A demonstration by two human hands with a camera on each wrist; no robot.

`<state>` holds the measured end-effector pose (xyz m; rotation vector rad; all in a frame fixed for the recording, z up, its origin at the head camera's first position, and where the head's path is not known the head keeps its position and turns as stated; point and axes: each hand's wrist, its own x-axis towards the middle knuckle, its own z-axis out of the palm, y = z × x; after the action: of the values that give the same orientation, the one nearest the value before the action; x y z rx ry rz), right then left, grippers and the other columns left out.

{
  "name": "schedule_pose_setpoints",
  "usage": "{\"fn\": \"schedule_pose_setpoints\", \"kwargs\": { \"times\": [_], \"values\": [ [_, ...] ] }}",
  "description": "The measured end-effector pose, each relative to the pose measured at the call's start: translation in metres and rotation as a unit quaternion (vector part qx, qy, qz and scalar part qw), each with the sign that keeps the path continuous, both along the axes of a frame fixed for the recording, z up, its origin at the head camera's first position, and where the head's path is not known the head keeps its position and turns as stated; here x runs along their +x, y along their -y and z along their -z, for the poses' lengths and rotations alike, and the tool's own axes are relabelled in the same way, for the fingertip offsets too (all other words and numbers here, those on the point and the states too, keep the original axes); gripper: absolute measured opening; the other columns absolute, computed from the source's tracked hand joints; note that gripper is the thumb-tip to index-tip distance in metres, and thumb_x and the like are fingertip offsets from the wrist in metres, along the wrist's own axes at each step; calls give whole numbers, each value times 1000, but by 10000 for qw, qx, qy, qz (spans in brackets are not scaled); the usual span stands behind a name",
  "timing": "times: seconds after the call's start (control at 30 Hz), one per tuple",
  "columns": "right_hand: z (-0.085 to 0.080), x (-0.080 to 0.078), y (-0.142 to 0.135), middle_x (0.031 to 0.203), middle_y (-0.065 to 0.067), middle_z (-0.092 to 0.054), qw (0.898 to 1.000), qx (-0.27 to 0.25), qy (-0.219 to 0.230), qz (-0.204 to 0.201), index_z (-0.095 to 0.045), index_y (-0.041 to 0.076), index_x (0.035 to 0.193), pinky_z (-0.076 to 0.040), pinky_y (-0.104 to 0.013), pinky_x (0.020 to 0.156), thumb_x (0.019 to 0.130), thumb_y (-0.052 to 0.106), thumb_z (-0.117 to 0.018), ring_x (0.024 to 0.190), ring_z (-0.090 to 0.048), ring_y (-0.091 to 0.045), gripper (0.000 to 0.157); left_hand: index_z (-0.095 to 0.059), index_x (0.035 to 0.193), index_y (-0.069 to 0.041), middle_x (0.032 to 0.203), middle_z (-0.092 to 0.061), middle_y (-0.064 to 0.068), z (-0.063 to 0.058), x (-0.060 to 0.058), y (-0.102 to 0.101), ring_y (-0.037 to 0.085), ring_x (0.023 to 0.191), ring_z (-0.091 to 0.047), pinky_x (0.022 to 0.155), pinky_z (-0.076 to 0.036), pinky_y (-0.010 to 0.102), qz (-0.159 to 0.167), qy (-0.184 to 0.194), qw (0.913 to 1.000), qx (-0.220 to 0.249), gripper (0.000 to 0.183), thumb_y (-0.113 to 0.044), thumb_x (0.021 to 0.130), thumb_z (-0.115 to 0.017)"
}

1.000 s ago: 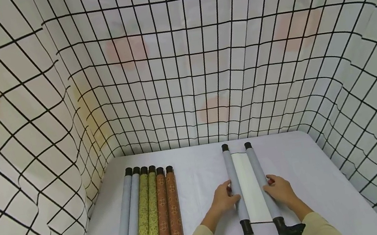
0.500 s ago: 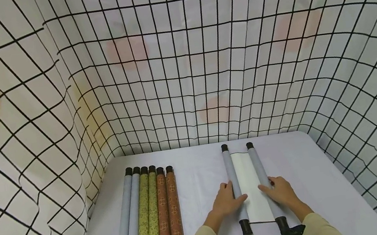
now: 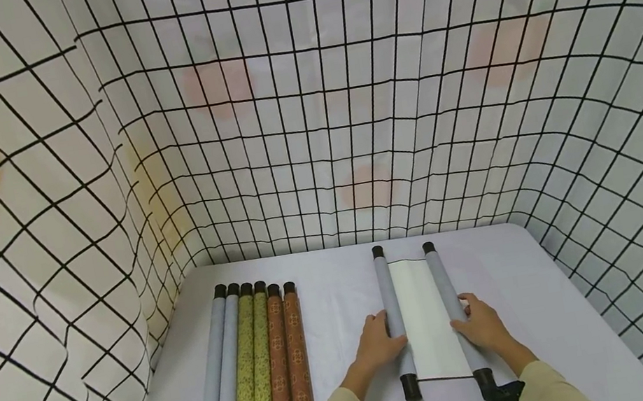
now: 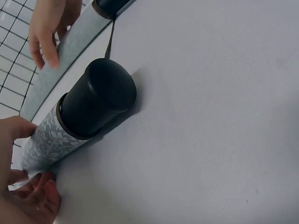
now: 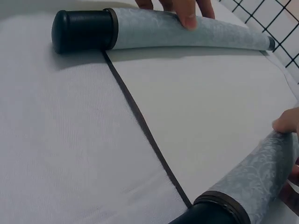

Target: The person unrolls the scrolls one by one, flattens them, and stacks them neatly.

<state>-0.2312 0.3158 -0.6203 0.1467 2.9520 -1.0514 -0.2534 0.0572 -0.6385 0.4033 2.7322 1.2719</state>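
Note:
A grey-blue scroll with a floral pattern and black end knobs lies partly unrolled on the table, its white sheet [image 3: 427, 321] showing between two rolls. My left hand [image 3: 377, 341] holds the left roll [image 3: 391, 302], thumb on top and fingers at its outer side. On the right roll [image 3: 445, 279], my right hand [image 3: 483, 326] has its thumb on top and fingers round the outer side. The left wrist view shows the near black knob [image 4: 100, 95] of the left roll close up. A dark strip [image 5: 145, 126] edges the white sheet in the right wrist view.
Left of the scroll, several rolls lie side by side: grey-blue rolls [image 3: 215, 367], yellow-green rolls [image 3: 252, 361] and red-brown rolls [image 3: 287, 362], all with black ends. A black wire grid [image 3: 304, 132] surrounds the white table [image 3: 334, 276] at the back and sides.
The two rolls have moved apart, the left one leftward and the right one slightly rightward, so more white sheet shows. Both thumbs reached over the rolls midway, then drew back outward.

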Motion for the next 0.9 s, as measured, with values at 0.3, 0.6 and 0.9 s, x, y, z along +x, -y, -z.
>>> {"fn": "schedule_pose_setpoints", "kwargs": {
  "times": [0.3,0.6,0.9],
  "values": [
    [-1,1,-2,121,-38,-55,9998,147,-40,130,-41,-22,140,-52,-63,83,97,12,-58,109,-59,-50,58,-45,150,8,119,-58,19,-2,4,7,26,100,-57,91,-50,45,-18,81,9996,258,71,-22,89,-68],
    [10,1,-3,130,-39,-44,9974,641,296,131,-37,-17,147,-52,-61,80,103,34,-57,108,-56,-50,70,-42,151,11,120,-56,23,-8,7,11,27,99,-56,91,-50,47,16,137,9997,222,70,-22,93,-64],
    [9,3,-10,122,-39,-45,9970,720,240,155,-39,-21,143,-51,-64,81,94,26,-70,106,-56,-51,74,-45,156,-6,121,-53,19,-16,9,14,25,95,-55,86,-51,48,185,346,9991,179,64,-16,95,-59]
  ]
}}
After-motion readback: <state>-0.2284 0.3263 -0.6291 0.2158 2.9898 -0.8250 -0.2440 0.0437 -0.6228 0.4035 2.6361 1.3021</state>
